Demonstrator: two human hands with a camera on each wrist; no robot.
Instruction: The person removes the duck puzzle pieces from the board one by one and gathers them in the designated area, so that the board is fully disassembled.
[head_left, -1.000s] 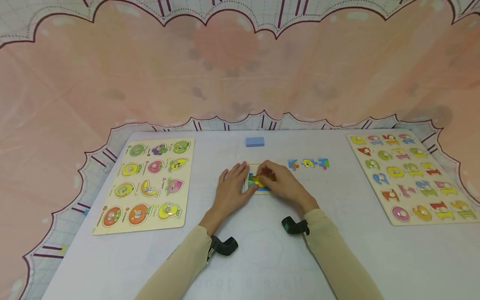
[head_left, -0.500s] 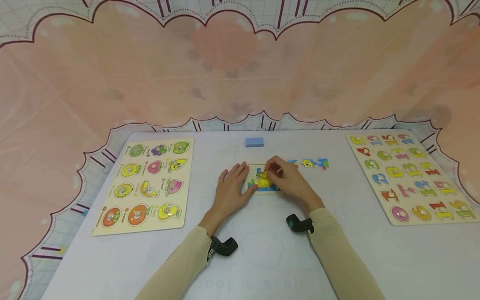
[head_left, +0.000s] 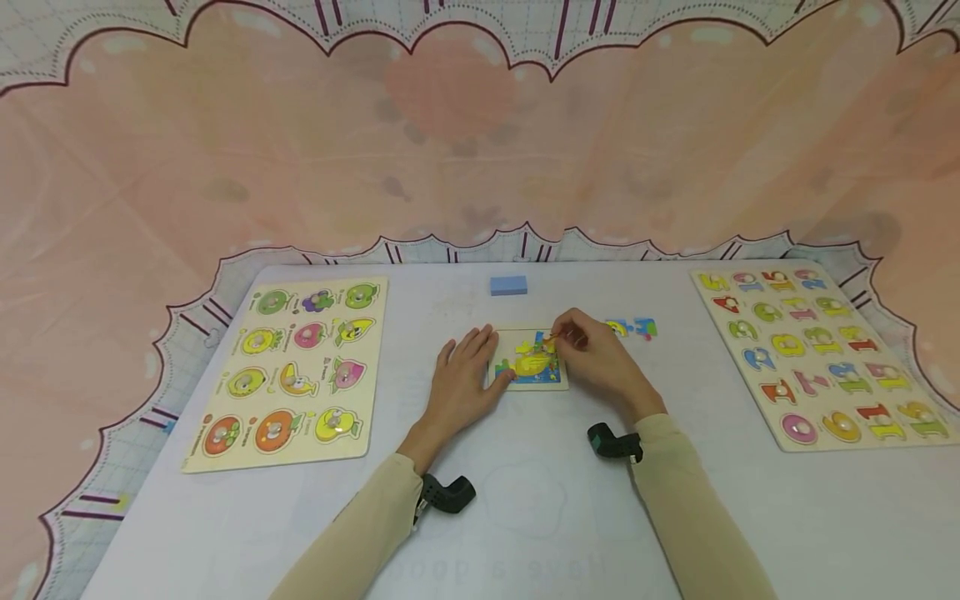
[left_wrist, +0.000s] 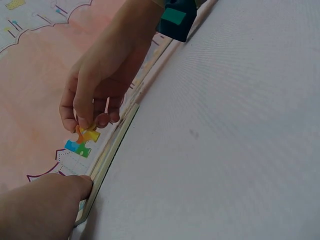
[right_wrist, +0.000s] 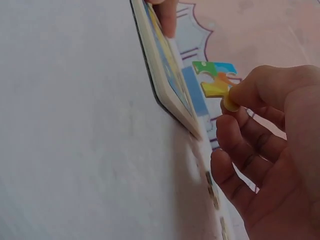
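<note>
My right hand (head_left: 600,358) pinches a small jigsaw piece (right_wrist: 214,90) between thumb and index finger. Yellow, orange, green and blue show on the piece (left_wrist: 82,150), which is held at the upper right of a small wooden puzzle board (head_left: 508,340). My left hand (head_left: 467,375) lies spread at the board's left side, its thumb on the lower edge. Inside the frame a mostly yellow picture on blue remains, with bare pale wood at the upper left. To the right of the board are loose jigsaw pieces (head_left: 645,327), partly behind the right hand.
A blue block (head_left: 508,286) lies behind the puzzle board. On the left is a large fruit puzzle board (head_left: 285,458); on the right, a board of number shapes (head_left: 847,446). A patterned curtain (head_left: 465,150) hangs behind the white table (head_left: 517,517).
My right hand has moved right and slightly back from over the board, carrying the piece and uncovering the picture. It now covers the nearest loose piece. The left hand stays put.
</note>
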